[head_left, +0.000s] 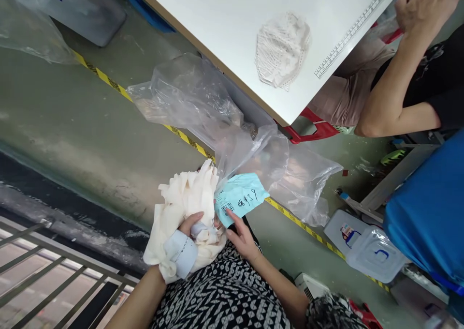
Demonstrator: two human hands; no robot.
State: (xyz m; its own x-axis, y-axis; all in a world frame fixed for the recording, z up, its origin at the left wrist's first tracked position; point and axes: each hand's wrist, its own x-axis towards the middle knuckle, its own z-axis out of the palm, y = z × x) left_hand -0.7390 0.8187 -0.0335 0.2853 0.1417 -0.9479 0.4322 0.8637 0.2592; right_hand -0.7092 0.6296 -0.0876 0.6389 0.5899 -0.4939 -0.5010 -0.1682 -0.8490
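Note:
My left hand [191, 223] is closed around a bundle of cream fabric pieces [192, 188], with part of the hand hidden by the cloth. A pale blue-grey strip [181, 254] wraps the bundle's lower side. Beside the bundle a light blue paper slip [242, 197] stands tilted, with a QR code and black handwriting. On its lower edge rests the index finger of my right hand [243, 238]; the fingers are apart and the thumb shows below the slip. How the slip is held up is partly hidden.
White table [217, 9] ahead has a printed ruler edge and a white lacy piece [282, 51]. Clear plastic bags [203, 92] spill below it. Another person's arm [406, 92] is at right, near a red stool [313, 126]. Plastic boxes [375, 251] and a metal railing [47, 266] flank me.

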